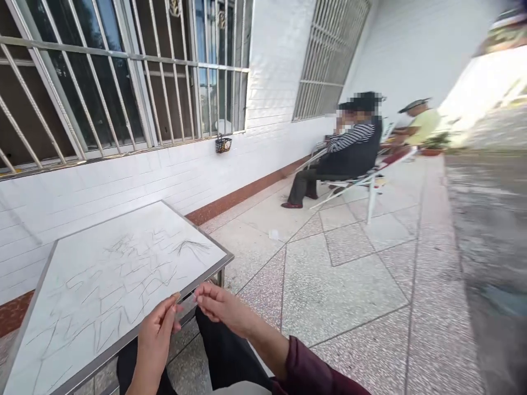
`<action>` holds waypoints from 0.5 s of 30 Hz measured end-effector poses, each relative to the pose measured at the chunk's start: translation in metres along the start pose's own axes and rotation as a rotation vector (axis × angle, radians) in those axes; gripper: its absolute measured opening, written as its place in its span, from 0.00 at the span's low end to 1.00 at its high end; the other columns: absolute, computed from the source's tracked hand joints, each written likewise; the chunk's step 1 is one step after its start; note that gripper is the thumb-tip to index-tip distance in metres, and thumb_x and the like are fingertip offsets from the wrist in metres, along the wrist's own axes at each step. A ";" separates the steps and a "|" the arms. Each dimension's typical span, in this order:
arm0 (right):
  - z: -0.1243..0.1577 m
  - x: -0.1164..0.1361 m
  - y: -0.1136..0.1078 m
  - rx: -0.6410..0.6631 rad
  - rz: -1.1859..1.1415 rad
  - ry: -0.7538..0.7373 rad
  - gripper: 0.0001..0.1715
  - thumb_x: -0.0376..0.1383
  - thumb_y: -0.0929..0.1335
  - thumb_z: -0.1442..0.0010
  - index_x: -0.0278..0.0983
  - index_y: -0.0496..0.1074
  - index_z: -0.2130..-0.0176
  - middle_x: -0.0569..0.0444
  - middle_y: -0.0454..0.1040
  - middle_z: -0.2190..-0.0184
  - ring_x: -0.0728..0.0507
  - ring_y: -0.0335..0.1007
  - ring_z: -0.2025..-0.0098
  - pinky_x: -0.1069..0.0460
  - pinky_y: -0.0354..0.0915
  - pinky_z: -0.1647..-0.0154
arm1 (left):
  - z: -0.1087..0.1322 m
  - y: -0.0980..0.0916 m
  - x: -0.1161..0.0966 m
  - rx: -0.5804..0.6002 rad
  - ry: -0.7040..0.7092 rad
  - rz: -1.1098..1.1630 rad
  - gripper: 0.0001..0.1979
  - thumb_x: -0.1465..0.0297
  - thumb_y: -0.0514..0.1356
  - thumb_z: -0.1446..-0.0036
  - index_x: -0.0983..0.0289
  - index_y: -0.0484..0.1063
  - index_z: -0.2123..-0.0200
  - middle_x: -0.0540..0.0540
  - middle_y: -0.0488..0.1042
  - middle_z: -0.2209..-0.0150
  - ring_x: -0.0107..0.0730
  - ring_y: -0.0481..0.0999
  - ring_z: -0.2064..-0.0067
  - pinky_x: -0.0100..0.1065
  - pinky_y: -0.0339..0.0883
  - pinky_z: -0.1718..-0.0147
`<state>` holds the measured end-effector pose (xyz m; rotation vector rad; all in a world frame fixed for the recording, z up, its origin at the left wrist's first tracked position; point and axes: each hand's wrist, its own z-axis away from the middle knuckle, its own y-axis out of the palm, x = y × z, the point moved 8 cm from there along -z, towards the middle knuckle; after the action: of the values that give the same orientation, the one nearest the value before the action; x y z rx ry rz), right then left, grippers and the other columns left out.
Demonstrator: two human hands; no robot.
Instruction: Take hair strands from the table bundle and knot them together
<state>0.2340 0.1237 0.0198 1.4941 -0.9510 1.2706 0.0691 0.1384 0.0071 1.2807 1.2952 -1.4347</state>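
Left hand (154, 345) and right hand (222, 310) are close but apart, fingertips pinching something thin, too fine to make out, over the desk (102, 222) strewn with dark hair-like strands (123, 285).

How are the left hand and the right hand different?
The left hand stands upright over the table's metal edge; the right hand lies sideways past it. A dark red sleeve shows on the right arm, but none on the left arm. Both hands are bare and reach toward each other.
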 end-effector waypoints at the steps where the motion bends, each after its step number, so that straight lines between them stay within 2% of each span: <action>1: 0.001 0.000 -0.001 -0.003 0.070 -0.017 0.17 0.49 0.68 0.42 0.38 0.65 0.64 0.63 0.60 0.79 0.53 0.49 0.79 0.57 0.46 0.79 | 0.000 0.001 0.007 0.006 -0.008 0.011 0.34 0.45 0.59 0.47 0.66 0.75 0.48 0.62 0.80 0.61 0.30 0.73 0.75 0.34 0.73 0.72; 3: 0.003 0.003 -0.005 -0.031 0.281 -0.078 0.13 0.45 0.67 0.40 0.38 0.66 0.65 0.62 0.62 0.78 0.52 0.52 0.78 0.56 0.50 0.77 | -0.002 0.003 0.018 0.032 -0.017 0.020 0.36 0.44 0.58 0.47 0.66 0.74 0.46 0.63 0.80 0.59 0.29 0.71 0.77 0.33 0.71 0.75; 7: 0.007 0.010 -0.006 -0.105 0.615 -0.202 0.07 0.39 0.66 0.39 0.38 0.70 0.65 0.60 0.67 0.77 0.50 0.59 0.74 0.56 0.54 0.74 | -0.008 0.010 0.037 0.187 -0.071 -0.033 0.39 0.42 0.55 0.46 0.62 0.68 0.40 0.64 0.79 0.56 0.28 0.71 0.78 0.33 0.70 0.77; 12: 0.003 0.003 0.002 -0.091 0.609 -0.178 0.08 0.36 0.64 0.38 0.38 0.73 0.61 0.61 0.67 0.79 0.51 0.58 0.78 0.57 0.55 0.76 | -0.012 0.014 0.058 0.265 -0.056 -0.066 0.38 0.42 0.52 0.43 0.59 0.63 0.37 0.62 0.79 0.55 0.29 0.71 0.79 0.34 0.72 0.77; 15: 0.002 0.001 0.007 -0.029 0.582 -0.132 0.09 0.33 0.63 0.39 0.38 0.74 0.63 0.62 0.66 0.80 0.52 0.58 0.79 0.57 0.55 0.76 | -0.009 0.016 0.071 0.221 -0.024 -0.082 0.34 0.45 0.51 0.40 0.55 0.62 0.37 0.59 0.80 0.56 0.27 0.69 0.83 0.32 0.70 0.81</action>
<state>0.2276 0.1201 0.0217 1.3342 -1.5606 1.5605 0.0746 0.1490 -0.0648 1.3608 1.2110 -1.6839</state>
